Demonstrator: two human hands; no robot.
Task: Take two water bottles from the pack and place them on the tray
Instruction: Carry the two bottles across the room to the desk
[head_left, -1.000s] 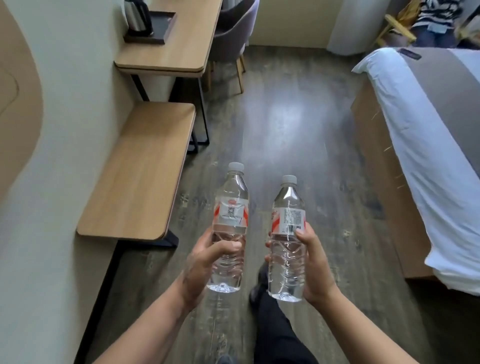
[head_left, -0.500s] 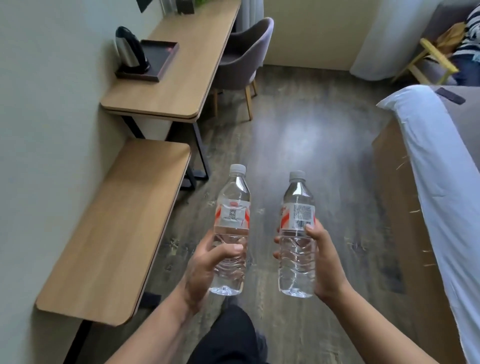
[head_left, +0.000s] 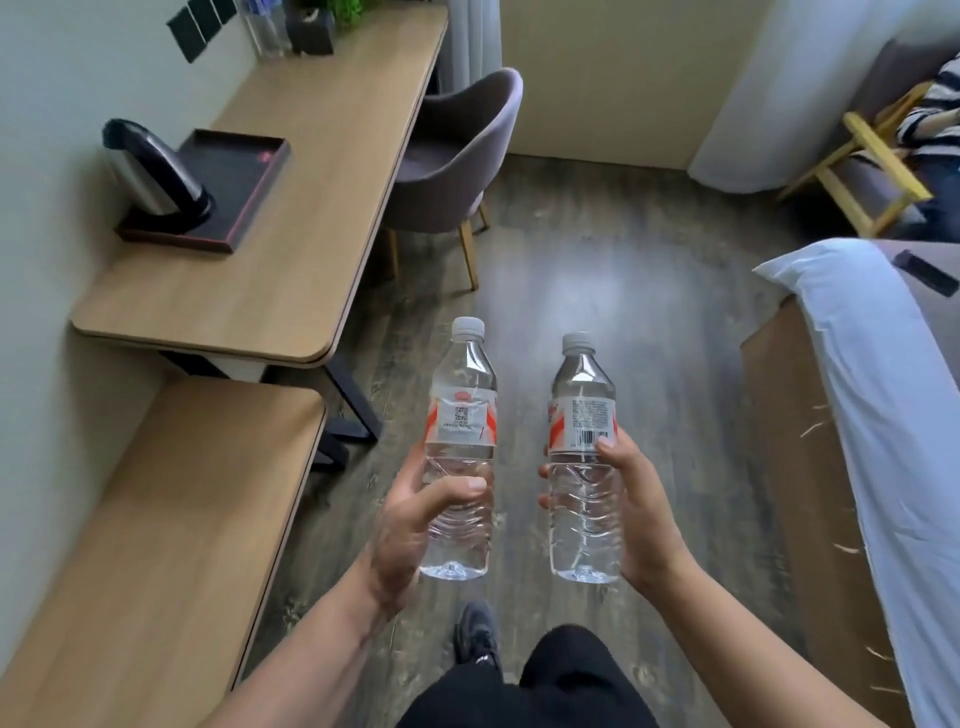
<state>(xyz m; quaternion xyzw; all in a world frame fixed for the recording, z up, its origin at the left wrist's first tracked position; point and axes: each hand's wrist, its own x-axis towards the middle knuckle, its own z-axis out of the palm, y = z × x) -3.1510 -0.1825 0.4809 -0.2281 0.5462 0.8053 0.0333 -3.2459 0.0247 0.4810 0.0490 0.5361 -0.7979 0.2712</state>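
I hold two clear water bottles upright over the floor, each with a white cap and a red and white label. My left hand (head_left: 415, 525) grips the lower half of the left bottle (head_left: 461, 410). My right hand (head_left: 641, 512) grips the right bottle (head_left: 583, 410) the same way. The dark rectangular tray (head_left: 244, 179) lies on the wooden desk (head_left: 291, 270) at the far left, well ahead of both hands. A steel kettle (head_left: 150, 174) stands on the tray's near left part. The bottle pack is out of view.
A low wooden bench (head_left: 171, 519) runs along the left wall below the desk. A grey chair (head_left: 457, 156) is tucked at the desk's far side. A bed (head_left: 872, 415) with white sheets fills the right. A seated person (head_left: 935, 114) is at far right.
I have walked forward: the desk, tray and kettle have come closer and lower in view, and the bench has slid past on the left. Both bottles stay held upright.
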